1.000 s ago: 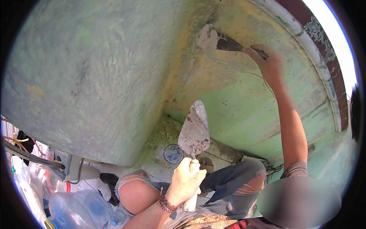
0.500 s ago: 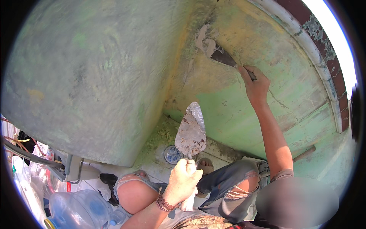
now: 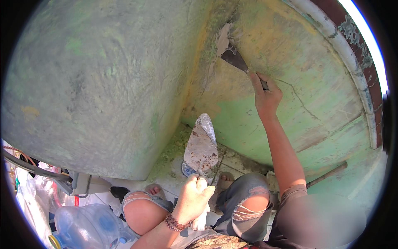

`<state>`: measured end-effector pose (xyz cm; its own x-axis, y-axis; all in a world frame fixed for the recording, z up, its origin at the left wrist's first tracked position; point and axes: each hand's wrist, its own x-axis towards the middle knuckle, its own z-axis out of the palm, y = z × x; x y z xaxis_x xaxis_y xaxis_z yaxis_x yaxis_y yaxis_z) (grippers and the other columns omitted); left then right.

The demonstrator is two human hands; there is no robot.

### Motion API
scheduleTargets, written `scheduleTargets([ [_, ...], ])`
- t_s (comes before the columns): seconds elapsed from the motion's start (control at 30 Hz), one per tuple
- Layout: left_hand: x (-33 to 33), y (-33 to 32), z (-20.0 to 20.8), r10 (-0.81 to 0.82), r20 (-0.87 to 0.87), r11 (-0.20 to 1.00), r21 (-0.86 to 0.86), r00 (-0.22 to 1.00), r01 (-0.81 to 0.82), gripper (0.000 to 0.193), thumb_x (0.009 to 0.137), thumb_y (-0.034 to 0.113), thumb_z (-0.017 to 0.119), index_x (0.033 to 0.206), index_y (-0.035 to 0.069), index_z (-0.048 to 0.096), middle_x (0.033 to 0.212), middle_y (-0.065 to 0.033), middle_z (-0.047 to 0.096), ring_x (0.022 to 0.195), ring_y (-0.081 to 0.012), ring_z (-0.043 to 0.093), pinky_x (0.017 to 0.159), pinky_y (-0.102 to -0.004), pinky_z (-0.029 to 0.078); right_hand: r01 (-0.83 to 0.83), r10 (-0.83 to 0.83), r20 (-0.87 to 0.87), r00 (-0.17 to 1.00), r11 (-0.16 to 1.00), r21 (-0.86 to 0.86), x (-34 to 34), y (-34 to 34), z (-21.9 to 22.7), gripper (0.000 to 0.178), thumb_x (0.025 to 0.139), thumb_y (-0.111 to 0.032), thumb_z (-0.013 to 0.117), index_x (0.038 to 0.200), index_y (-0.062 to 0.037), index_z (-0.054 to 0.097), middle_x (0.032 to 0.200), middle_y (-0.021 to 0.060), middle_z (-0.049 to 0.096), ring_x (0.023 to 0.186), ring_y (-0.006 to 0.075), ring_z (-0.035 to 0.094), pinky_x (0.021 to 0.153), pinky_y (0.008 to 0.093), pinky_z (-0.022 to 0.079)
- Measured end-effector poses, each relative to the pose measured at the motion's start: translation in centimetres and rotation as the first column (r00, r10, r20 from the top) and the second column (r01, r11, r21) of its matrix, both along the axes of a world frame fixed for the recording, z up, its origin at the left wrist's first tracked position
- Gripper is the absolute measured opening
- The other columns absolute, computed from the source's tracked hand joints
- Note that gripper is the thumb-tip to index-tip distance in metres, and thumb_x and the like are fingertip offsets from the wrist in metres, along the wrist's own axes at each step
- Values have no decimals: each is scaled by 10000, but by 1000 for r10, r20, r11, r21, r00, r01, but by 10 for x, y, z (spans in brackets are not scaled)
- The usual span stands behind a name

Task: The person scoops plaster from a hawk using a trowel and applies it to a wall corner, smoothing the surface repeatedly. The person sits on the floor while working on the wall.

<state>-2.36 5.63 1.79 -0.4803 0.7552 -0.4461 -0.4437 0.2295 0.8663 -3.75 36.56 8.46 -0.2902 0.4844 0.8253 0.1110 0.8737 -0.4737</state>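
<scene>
Up along the right side, the person's right arm [image 3: 284, 149] reaches forward from a dark short sleeve [image 3: 293, 191], nearly straight, angling up and slightly left across the green wall [image 3: 269, 128]. Its right hand [image 3: 268, 95] is clamped on the handle of a dark-bladed scraper [image 3: 235, 60], fingers curled round the grip and thumb laid along it toward the blade. That scraper slants up and left, its broad end touching or very nearly touching the lower part of a patch of grey paste [image 3: 223, 39] on the wall; which of the two cannot be told. Some paste clings to the blade's end, and the patch sits near the yellowish corner where the wall meets a large grey-green curved surface [image 3: 103, 91]. Lower down, the left forearm [image 3: 155, 236] comes in from the bottom edge, bent up and right, with a braided bracelet [image 3: 176, 223] at the wrist. Its left hand [image 3: 192, 199] is closed firmly around the pale handle of a pointed trowel [image 3: 202, 145], held up between the knees in view, tip away from the body. Pale smears and brown specks mark the trowel's blade, which partly hides a round blue-and-white disc [image 3: 187, 169] on the floor. Left of the knees lies a clear plastic bottle [image 3: 85, 226].
</scene>
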Motion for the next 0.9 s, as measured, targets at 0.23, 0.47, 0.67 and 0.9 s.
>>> scheduleTargets([
  [0.23,-3,-5,-6,-14,-76,1000,7,997,14,247,867,133,648,924,-19,463,650,-84,544,422,-167,570,361,-305,471,53,-48,-71,996,997,59,8,8,6,216,824,-152,754,925,32,706,743,102,690,636,128,619,608,248,474],
  [0.47,-1,-8,-5,13,-88,1000,-27,996,-15,264,864,123,652,983,-29,473,702,-95,558,422,-166,564,360,-298,466,22,-22,-60,998,1000,3,9,11,15,236,829,-170,756,935,34,705,728,92,691,636,102,612,612,238,476],
  [0.67,-3,-3,-6,27,-81,999,-29,996,-29,249,862,110,651,955,-27,465,689,-87,543,422,-172,568,353,-305,469,-26,25,-49,998,999,-18,6,29,31,256,829,-179,760,935,47,701,773,94,707,699,95,634,649,227,484],
  [0.9,-2,-6,-8,15,-114,1000,3,993,-15,231,860,100,647,909,-14,452,676,-90,540,424,-180,577,359,-308,480,-13,13,-47,999,1000,-7,21,23,48,257,818,-169,769,941,47,700,805,110,713,721,105,643,670,236,490],
])
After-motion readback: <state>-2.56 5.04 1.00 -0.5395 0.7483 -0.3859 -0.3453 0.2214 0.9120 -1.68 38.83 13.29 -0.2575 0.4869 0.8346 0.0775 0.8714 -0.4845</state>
